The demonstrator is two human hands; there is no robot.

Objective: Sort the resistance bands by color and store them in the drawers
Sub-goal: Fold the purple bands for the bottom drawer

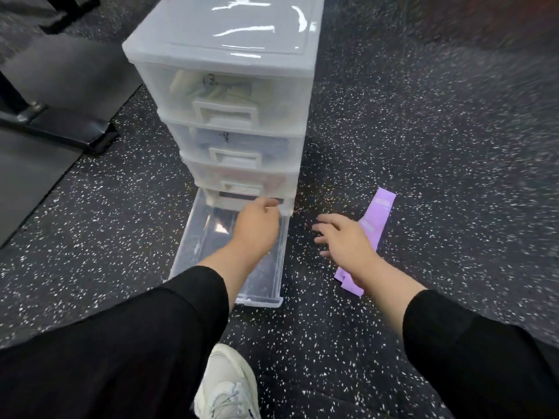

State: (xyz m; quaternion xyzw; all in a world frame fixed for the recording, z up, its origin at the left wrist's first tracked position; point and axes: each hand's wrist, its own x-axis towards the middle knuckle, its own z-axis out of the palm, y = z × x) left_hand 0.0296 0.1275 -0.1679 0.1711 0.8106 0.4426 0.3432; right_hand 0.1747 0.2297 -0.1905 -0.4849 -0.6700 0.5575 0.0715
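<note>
While the bottom drawer [230, 252] stands pulled out from the translucent drawer tower [223, 95], the head view shows the purple resistance bands [376, 219] lying on the speckled floor [423, 146] just to the right of it. Their long axis runs from near-left to far-right, slanting away from the drawer. The right hand [344, 237] hovers directly over their middle, fingers [325, 220] spread and relaxed and holding nothing, pointing leftward toward the drawer. Whether the palm touches the bands cannot be told. This hand is plainly the nearer one, so the pick-up looks to be its job: a short drop, then a short carry left over the drawer's clear side wall.

The left hand [257, 225] reaches across the open drawer to the tower's lowest front, its fingers [267, 202] curled at a dark strip [251, 196] there. Whether they grip it cannot be told.

The open drawer looks empty as far as its clear floor shows. Pale contents show faintly through the top drawer [217, 95] and darker ones through the second drawer [233, 145].

A small dark scrawl marks the front of each of those two drawers, but neither is readable. Pale patches on the bands may be printing, too blurred to read. No brand is legible.
</note>
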